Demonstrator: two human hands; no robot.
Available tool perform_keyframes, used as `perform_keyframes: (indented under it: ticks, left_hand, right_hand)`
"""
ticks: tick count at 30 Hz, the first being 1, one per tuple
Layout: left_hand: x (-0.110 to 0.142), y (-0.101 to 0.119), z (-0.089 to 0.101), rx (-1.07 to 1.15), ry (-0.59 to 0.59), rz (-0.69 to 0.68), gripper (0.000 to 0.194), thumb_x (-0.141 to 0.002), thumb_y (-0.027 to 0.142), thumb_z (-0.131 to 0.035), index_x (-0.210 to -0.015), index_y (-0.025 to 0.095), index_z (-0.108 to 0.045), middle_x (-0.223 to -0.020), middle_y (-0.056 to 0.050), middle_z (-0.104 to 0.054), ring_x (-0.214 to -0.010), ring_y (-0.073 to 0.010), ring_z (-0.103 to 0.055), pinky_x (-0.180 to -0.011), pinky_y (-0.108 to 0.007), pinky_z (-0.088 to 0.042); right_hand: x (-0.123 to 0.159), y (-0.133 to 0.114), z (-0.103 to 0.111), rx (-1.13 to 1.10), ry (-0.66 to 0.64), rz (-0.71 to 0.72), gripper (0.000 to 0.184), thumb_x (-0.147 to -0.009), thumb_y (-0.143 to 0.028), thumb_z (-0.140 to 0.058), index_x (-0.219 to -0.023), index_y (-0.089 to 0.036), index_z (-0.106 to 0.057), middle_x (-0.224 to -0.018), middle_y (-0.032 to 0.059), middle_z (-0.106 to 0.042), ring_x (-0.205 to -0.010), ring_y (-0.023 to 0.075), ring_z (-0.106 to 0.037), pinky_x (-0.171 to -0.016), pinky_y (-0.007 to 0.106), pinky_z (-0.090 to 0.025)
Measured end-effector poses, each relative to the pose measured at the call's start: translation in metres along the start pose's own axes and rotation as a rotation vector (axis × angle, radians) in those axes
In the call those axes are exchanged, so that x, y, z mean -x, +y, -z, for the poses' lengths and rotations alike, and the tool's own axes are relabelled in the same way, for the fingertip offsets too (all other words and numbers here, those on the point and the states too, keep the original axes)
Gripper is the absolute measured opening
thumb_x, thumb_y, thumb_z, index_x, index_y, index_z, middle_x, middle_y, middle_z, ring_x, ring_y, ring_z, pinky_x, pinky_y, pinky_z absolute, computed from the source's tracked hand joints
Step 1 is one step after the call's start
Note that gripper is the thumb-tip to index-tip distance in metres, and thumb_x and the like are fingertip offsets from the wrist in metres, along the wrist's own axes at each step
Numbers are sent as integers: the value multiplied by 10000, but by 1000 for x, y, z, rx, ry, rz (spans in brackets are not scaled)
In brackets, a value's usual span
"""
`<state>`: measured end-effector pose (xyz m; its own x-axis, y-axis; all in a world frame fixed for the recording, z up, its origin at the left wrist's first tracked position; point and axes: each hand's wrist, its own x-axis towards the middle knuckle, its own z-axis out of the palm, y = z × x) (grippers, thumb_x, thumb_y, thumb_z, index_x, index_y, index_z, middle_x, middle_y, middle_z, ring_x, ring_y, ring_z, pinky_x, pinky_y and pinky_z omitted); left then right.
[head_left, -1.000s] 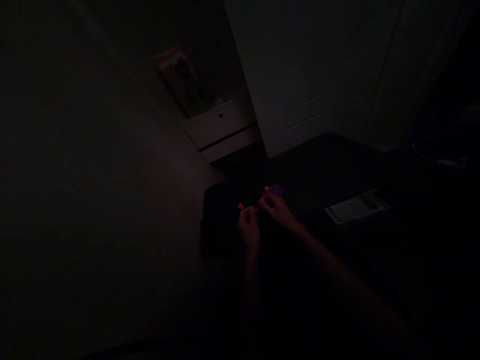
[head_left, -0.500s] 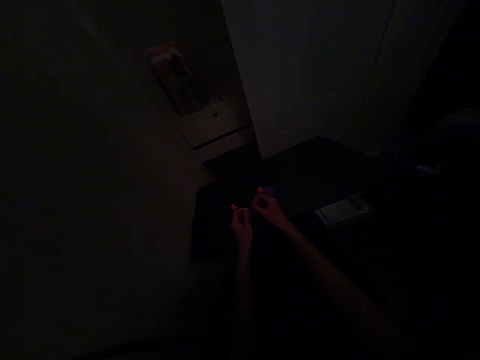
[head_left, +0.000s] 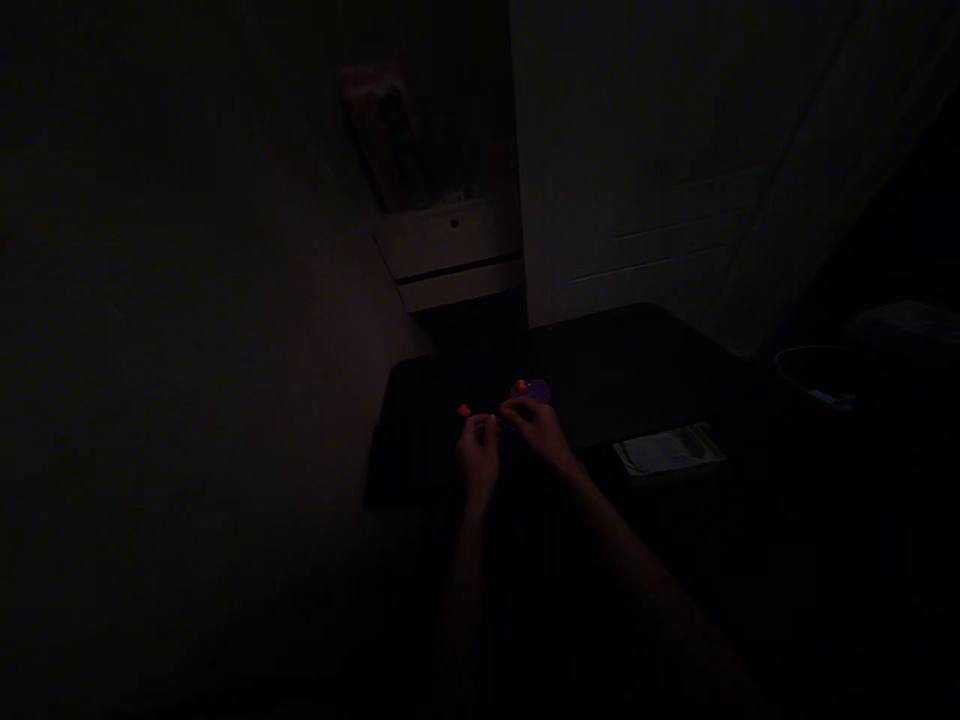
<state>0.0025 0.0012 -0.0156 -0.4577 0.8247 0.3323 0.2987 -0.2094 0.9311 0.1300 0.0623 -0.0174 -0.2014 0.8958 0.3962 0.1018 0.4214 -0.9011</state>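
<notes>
The scene is very dark. My left hand (head_left: pixel 478 452) hovers over a black tabletop (head_left: pixel 600 365), its fingers pinched together. Close to its right, my right hand (head_left: pixel 536 428) is also in a pinch, the two sets of fingertips nearly meeting. Whatever lies between the fingertips is too small and dim to name. A small bright orange-red piece (head_left: pixel 464 411) shows just beyond my left fingers. Behind my right hand are a purple object (head_left: pixel 538 390) and another orange-red piece (head_left: pixel 520 385) beside it; their kind cannot be made out.
A pale book or stack of papers (head_left: pixel 669 452) lies by the table's front edge on the right. White drawers (head_left: pixel 457 245) with a reddish box-like thing (head_left: pixel 382 135) on top stand behind. A pale panelled door (head_left: pixel 637 170) rises beyond the table. A thin looped cable (head_left: pixel 817 350) is at right.
The view has shifted and tilted slightly. Both hands keep their pinched pose close together, and the small coloured pieces stay near them.
</notes>
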Motion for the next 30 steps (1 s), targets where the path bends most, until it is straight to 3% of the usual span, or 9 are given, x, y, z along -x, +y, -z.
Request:
perform_keyframes:
  ticks: [20, 30]
  left_hand:
    - [1, -1, 3, -68, -52, -26, 227, -980, 403, -593, -952, 189, -664, -850, -52, -750, -790, -177, -713, -744, -276, -530]
    - [1, 0, 2, -74, -50, -15, 207, -970, 383, -605, -960, 186, -666, -859, -60, -757, -794, -181, -720, -748, -280, -542]
  right_hand:
    - [0, 1, -1, -10, 5, -47, 215, -851, -415, -710, -875, -201, -720, -853, 61, -760, -789, 233, -698, -766, 359, -538]
    - [0, -1, -2, -26, 9, -17, 251, -890, -454, -692, -886, -205, -726, -879, 61, -764, -801, 228, -683, -769, 357, -524]
